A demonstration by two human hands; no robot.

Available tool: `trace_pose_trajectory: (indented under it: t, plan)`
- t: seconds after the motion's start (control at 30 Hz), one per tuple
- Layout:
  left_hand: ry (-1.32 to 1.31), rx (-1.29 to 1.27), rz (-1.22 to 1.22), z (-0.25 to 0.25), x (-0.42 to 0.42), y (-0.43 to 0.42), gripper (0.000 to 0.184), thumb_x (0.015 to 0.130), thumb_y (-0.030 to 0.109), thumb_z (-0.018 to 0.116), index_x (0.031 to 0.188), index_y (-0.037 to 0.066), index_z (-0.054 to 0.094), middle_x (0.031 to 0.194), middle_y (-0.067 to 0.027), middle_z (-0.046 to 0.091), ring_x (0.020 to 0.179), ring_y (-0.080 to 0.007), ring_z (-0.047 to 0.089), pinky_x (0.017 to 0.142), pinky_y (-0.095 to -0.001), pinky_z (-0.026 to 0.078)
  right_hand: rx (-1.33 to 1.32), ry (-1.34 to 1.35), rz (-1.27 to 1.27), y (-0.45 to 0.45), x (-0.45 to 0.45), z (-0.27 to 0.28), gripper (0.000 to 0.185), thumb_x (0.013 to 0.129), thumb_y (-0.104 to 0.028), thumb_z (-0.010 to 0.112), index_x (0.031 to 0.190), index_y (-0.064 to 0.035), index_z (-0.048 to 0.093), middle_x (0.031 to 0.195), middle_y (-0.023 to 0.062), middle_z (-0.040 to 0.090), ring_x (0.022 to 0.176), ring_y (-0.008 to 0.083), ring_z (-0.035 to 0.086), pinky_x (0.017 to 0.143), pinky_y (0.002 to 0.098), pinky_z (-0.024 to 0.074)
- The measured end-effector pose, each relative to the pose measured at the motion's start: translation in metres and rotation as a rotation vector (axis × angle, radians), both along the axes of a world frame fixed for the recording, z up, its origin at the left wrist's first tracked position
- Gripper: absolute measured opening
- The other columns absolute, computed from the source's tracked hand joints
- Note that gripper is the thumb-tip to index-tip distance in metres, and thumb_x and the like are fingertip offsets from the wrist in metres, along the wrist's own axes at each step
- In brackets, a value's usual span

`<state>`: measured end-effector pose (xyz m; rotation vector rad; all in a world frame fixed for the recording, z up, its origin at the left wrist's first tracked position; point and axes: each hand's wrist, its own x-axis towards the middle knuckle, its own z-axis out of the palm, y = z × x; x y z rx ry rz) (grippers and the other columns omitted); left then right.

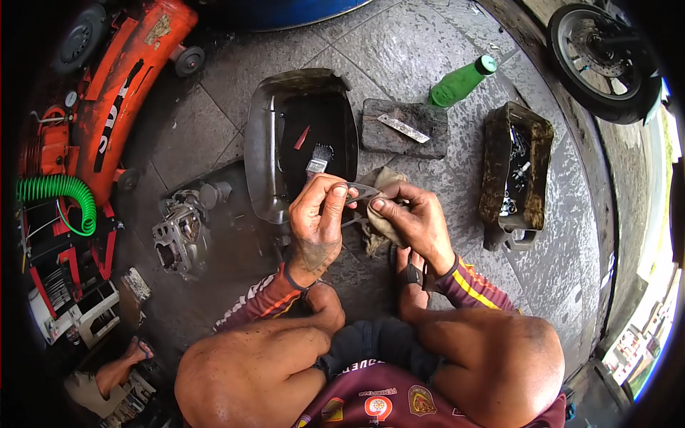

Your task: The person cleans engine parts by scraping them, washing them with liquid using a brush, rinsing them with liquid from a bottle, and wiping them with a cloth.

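Between my two hands is a thin, dark, flat piece with a curved edge (362, 191); its exact kind is unclear. My left hand (315, 227) pinches its left end between thumb and fingers. At the other end, my right hand (422, 225) is closed on a dirty beige rag (384, 227), its thumb pressing the cloth by the piece. Just beyond my left hand, a paintbrush (319, 161) lies in a dark cut-open basin (261, 135), bristles pointing away. A small red pointed piece (302, 138) is also in the basin.
A metal strip (404, 128) rests on a dark block (371, 137), near a green bottle (457, 85). At right stands a cut jerrycan (494, 178) holding small metal parts. Leftward are an engine part (175, 242) and red compressor (118, 107). Another person's foot (139, 349) shows lower left.
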<state>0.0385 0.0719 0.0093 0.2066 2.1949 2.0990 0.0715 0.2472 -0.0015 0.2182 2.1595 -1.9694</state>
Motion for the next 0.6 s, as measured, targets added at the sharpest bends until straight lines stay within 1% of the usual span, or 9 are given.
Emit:
trace_pose_trajectory:
  t: [0.03,0.13,0.23,0.3,0.33,0.37,0.43,0.53,0.6]
  plan:
    - [0.001,-0.001,-0.003,0.000,0.000,-0.001,0.022,0.101,0.012,0.049,0.093,-0.005,0.059,0.086,-0.0081,0.061,0.073,-0.0119,0.059,0.067,-0.0266,0.050,0.046,0.008,0.009,0.001,0.001,0.000,0.020,0.087,-0.019,0.071,0.091,0.0007,0.070,0.085,0.0098,0.070,0.078,0.0180,0.066,0.074,0.0306,0.0504]
    - [-0.125,-0.079,-0.051,0.002,-0.002,-0.012,0.022,0.102,0.015,0.049,0.096,-0.003,0.061,0.092,-0.0086,0.062,0.080,-0.0111,0.059,0.075,-0.0256,0.048,0.145,0.071,0.027,0.014,-0.001,0.005,0.019,0.086,-0.018,0.072,0.090,0.0003,0.069,0.083,0.0128,0.069,0.077,0.0240,0.067,0.070,0.0331,0.0505]
    - [-0.186,-0.084,-0.188,0.008,-0.019,-0.017,0.018,0.099,0.016,0.055,0.099,-0.001,0.062,0.097,-0.0073,0.063,0.090,-0.0137,0.059,0.083,-0.0273,0.046,0.357,0.256,0.136,0.035,-0.007,0.013,0.019,0.085,-0.019,0.070,0.087,0.0002,0.068,0.080,0.0148,0.066,0.077,0.0309,0.065,0.070,0.0368,0.0505]
    - [0.194,-0.530,-0.325,0.025,-0.030,-0.015,0.019,0.093,0.017,0.063,0.102,0.001,0.062,0.100,-0.0076,0.063,0.096,-0.0197,0.060,0.087,-0.0299,0.044,0.471,0.350,0.276,0.040,-0.012,0.020,0.019,0.084,-0.019,0.070,0.084,-0.0011,0.067,0.078,0.0137,0.066,0.076,0.0316,0.063,0.069,0.0384,0.0498]
    - [0.254,-0.551,-0.501,0.026,-0.037,-0.015,0.023,0.086,0.020,0.069,0.100,0.002,0.063,0.097,-0.0078,0.064,0.093,-0.0251,0.061,0.083,-0.0334,0.044,0.470,0.348,0.278,0.038,-0.015,0.024,0.019,0.084,-0.019,0.070,0.084,-0.0011,0.067,0.078,0.0137,0.066,0.076,0.0316,0.063,0.069,0.0384,0.0498]
    - [0.300,-0.632,-0.639,0.029,-0.039,-0.013,0.021,0.086,0.021,0.069,0.094,0.002,0.064,0.091,-0.0080,0.064,0.087,-0.0261,0.060,0.077,-0.0345,0.043,0.478,0.372,0.316,0.034,-0.018,0.030,0.018,0.084,-0.019,0.070,0.083,-0.0015,0.067,0.078,0.0134,0.065,0.075,0.0318,0.063,0.069,0.0392,0.0494]
    - [0.369,-0.668,-0.696,0.026,-0.041,-0.008,0.018,0.086,0.020,0.068,0.085,0.003,0.064,0.082,-0.0059,0.063,0.080,-0.0248,0.059,0.072,-0.0347,0.040,0.490,0.398,0.351,0.033,-0.022,0.033,0.018,0.084,-0.020,0.070,0.082,-0.0020,0.066,0.077,0.0131,0.064,0.074,0.0320,0.062,0.068,0.0400,0.0489]
    - [0.473,-0.540,-0.588,0.025,-0.039,-0.009,0.018,0.088,0.019,0.066,0.079,0.003,0.063,0.076,-0.0053,0.062,0.075,-0.0233,0.059,0.071,-0.0343,0.040,0.395,0.388,0.325,0.035,-0.024,0.033,0.019,0.084,-0.020,0.071,0.081,-0.0019,0.065,0.075,0.0127,0.063,0.073,0.0319,0.061,0.068,0.0401,0.0485]
    - [0.420,-0.491,-0.548,0.022,-0.029,-0.010,0.018,0.087,0.018,0.066,0.078,0.003,0.063,0.075,-0.0049,0.061,0.074,-0.0232,0.058,0.071,-0.0343,0.040,0.325,0.370,0.301,0.035,-0.021,0.034,0.020,0.083,-0.020,0.072,0.080,-0.0014,0.065,0.075,0.0128,0.063,0.072,0.0322,0.061,0.067,0.0393,0.0482]
